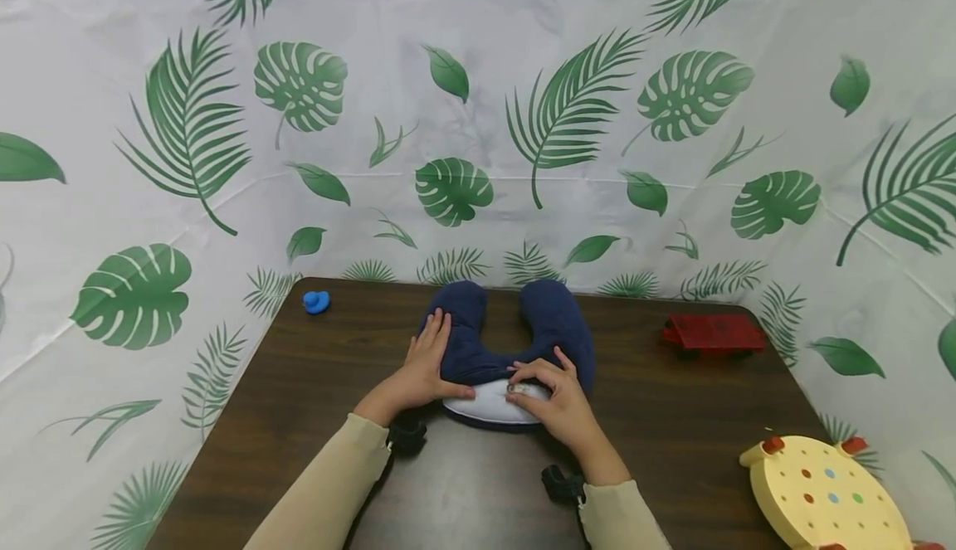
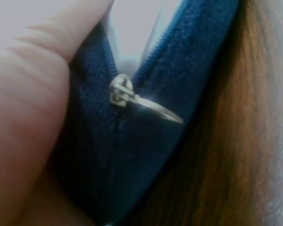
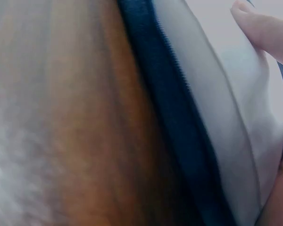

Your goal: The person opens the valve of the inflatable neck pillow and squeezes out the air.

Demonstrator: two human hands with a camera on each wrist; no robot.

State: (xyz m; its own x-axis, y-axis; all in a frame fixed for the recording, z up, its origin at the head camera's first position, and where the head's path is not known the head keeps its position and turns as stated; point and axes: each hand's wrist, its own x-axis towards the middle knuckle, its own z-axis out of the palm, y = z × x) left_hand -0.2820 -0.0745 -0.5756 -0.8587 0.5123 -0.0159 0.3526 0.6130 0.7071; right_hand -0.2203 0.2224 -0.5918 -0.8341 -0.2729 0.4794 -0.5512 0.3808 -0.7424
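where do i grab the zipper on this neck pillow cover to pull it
Pinch the flat metal pull tab, not the slider body. The tab juts out sideways over the navy cover, free of the fabric, so thumb and forefinger can likely close on it from the table side. The left hand lies on the pillow beside the opening; the right hand rests at the white inner.

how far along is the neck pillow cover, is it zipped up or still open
Partly open. The navy cover is parted along the near edge of the neck pillow, and the white inner cushion bulges out there. The zipper slider sits where the two rows of teeth meet, closed below and open above. The left hand rests flat on the cover; the right hand presses at the opening. Whether it is being opened or closed cannot be told.
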